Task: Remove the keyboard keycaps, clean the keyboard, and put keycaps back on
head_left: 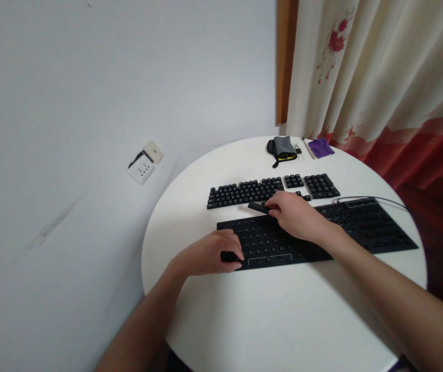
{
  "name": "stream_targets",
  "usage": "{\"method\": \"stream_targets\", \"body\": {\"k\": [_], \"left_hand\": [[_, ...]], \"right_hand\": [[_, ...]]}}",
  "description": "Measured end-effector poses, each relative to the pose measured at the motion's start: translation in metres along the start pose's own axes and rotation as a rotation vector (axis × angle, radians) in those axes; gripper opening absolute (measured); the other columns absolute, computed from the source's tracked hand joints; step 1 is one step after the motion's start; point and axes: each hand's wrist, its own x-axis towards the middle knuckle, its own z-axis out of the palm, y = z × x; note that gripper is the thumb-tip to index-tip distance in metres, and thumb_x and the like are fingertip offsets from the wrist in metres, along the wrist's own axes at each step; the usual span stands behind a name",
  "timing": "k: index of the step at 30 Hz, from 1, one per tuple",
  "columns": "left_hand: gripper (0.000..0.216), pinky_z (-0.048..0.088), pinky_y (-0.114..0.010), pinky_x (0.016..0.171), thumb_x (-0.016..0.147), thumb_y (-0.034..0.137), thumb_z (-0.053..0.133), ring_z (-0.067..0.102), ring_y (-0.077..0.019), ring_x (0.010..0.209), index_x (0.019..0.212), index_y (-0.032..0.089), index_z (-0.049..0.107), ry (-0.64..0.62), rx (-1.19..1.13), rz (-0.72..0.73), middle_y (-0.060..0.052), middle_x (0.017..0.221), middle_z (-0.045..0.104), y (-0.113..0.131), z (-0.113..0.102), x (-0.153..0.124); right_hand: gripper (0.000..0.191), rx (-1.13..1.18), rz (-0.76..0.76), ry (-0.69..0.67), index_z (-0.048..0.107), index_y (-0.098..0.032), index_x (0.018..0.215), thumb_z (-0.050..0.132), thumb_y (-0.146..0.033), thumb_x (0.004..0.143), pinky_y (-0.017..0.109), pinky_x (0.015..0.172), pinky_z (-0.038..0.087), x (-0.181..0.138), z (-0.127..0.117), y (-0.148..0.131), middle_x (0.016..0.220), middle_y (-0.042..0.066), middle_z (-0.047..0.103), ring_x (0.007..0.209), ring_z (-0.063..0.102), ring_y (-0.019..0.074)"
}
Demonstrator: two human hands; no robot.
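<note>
My right hand (293,214) is closed on a long black spacebar keycap (258,207), pinched at its right end and held above the back edge of the keyboard base. The black keyboard base (263,235) lies on the table with rows of bare switches, and a white outline marks part of its front row. At its front left corner, my left hand (215,252) has thumb and fingers curled together. Something black shows between them, too dark to make out. Behind the base lie the removed black keycaps (240,192), grouped in blocks.
The round white table (229,320) stands against a wall with a socket (141,168). At the back lie a grey and black pouch (284,148) and a purple cloth (321,148). A black cable (376,197) runs off to the right, near a floral curtain (361,77).
</note>
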Motion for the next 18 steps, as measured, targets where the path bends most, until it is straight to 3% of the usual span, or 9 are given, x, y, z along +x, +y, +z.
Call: {"method": "stream_targets", "body": {"k": [18], "left_hand": [[0.014, 0.047, -0.029, 0.082, 0.077, 0.009, 0.064, 0.058, -0.0169, 0.090, 0.086, 0.019, 0.065, -0.018, 0.094, -0.043, -0.002, 0.089, 0.064, 0.0096, 0.0066, -0.0004]], "right_hand": [[0.020, 0.011, -0.002, 0.004, 0.075, -0.017, 0.098, 0.058, -0.017, 0.088, 0.034, 0.083, 0.046, 0.0007, 0.0025, 0.0010, 0.101, 0.011, 0.072, 0.097, 0.064, 0.0256]]}}
